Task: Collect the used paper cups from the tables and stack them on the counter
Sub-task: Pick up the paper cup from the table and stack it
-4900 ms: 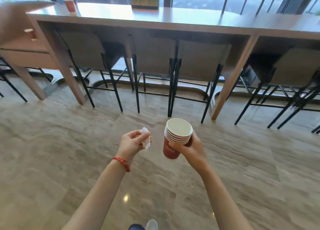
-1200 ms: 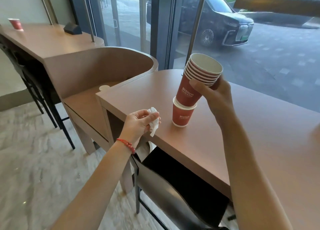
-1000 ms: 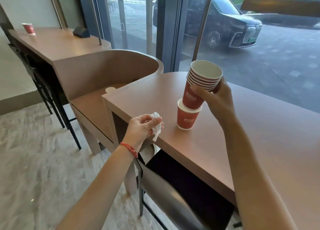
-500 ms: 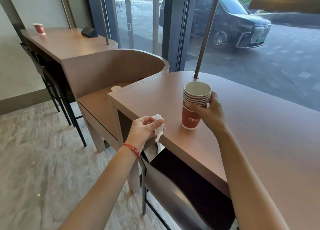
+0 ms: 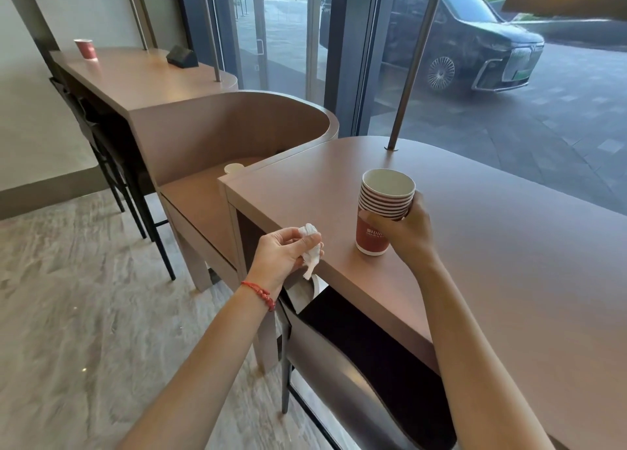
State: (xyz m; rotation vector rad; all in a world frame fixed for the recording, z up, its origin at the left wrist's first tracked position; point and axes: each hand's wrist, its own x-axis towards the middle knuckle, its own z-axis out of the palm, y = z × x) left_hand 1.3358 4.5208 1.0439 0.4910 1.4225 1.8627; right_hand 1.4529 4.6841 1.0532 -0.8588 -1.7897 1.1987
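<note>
One cup stack (image 5: 382,212) in right hand (image 5: 409,230)

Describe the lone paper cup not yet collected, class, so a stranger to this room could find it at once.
Look to the far table running along the left wall, beyond the curved partition. Near its far end stands a single red paper cup, left of a dark wedge-shaped stand. Unlike the nested stack of cups gripped by the right hand, it stands alone and untouched.

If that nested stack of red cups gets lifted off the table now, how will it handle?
The stack of cups is probably light: thin paper, top cup looks empty. Tall on a narrow base, it may tip if pushed high. The right hand grips it mid-height; hard squeezing would likely dent it.
</note>
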